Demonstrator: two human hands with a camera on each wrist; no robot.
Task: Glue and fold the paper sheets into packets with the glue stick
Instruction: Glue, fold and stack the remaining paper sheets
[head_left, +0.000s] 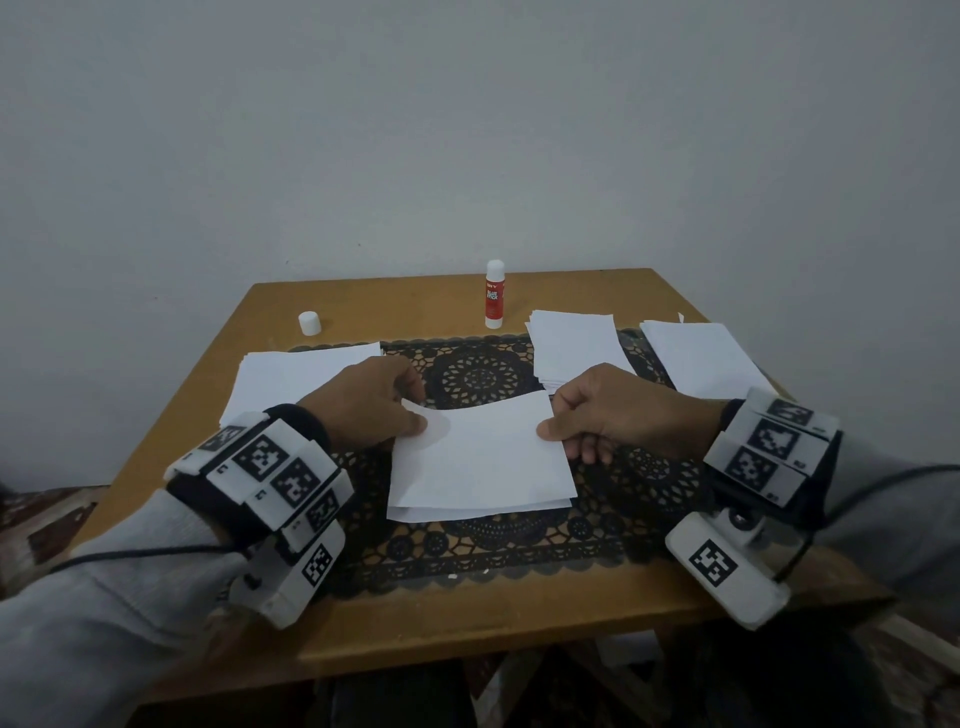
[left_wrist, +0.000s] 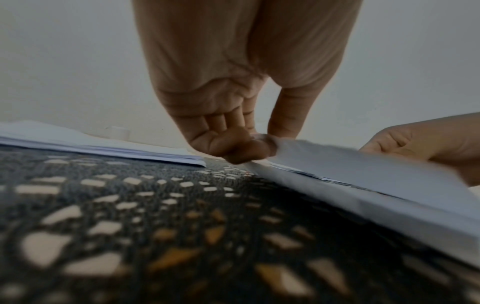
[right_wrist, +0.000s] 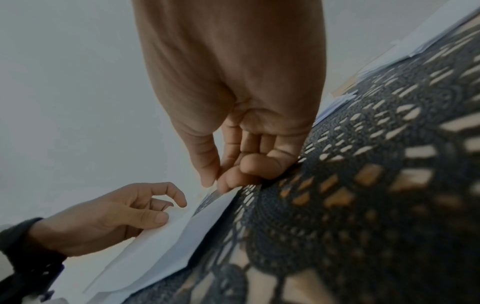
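Observation:
A white paper sheet (head_left: 480, 460) lies folded over on the black lace mat (head_left: 483, 545) in the middle of the table. My left hand (head_left: 410, 418) pinches its upper left corner between thumb and fingers; the left wrist view shows the same pinch on the paper sheet (left_wrist: 363, 176). My right hand (head_left: 556, 428) pinches the upper right corner, thumb on top. In the right wrist view the right hand (right_wrist: 221, 183) grips the paper sheet (right_wrist: 166, 246) at its edge. The glue stick (head_left: 494, 294) stands upright and uncapped at the back of the table, with its white cap (head_left: 309, 322) off to the left.
A stack of white sheets (head_left: 291, 376) lies at the left, beside my left hand. Two more paper stacks (head_left: 576, 348) (head_left: 701, 358) lie at the back right. The wooden table (head_left: 467, 618) stands against a plain wall.

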